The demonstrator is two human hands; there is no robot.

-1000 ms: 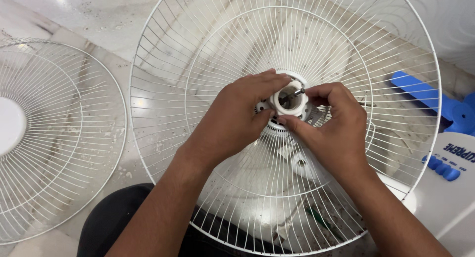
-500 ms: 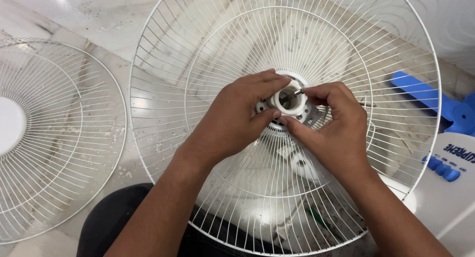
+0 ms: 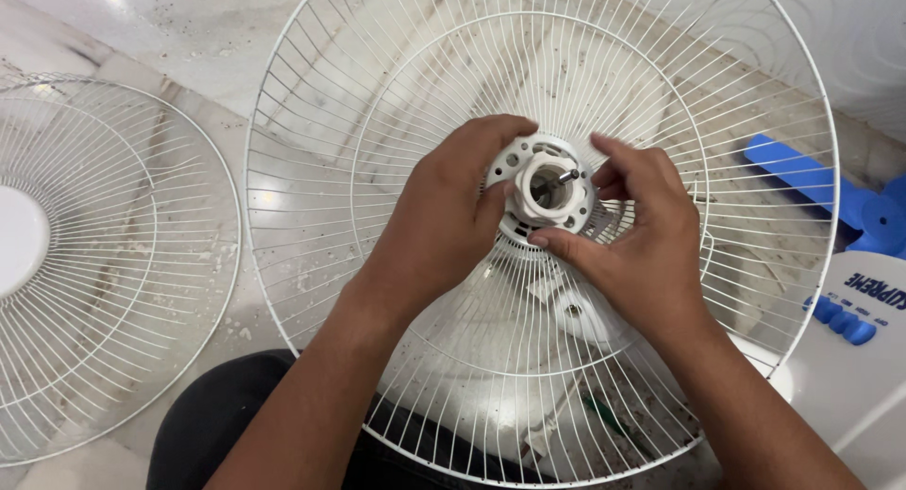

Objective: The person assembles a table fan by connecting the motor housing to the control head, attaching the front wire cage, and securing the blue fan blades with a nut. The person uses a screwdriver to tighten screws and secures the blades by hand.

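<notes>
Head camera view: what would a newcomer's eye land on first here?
The big round white wire fan guard fills the middle, with the left hand and right hand pinching a white plastic ring nut around the metal shaft at its hub. A second white wire guard lies flat at left; blue plastic fan blades peek in at right.

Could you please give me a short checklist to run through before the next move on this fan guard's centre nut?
1. White ring nut sits around the metal shaft: ok.
2. Left hand fingers on the nut's rim: ok.
3. Right hand thumb and fingers at the nut's other side: ok.
4. Rear wire guard lies centred on the hub plate: ok.
5. Nut fully tightened: cannot tell.
6. Loose front grille and blue blade lie apart from the hands: ok.
</notes>
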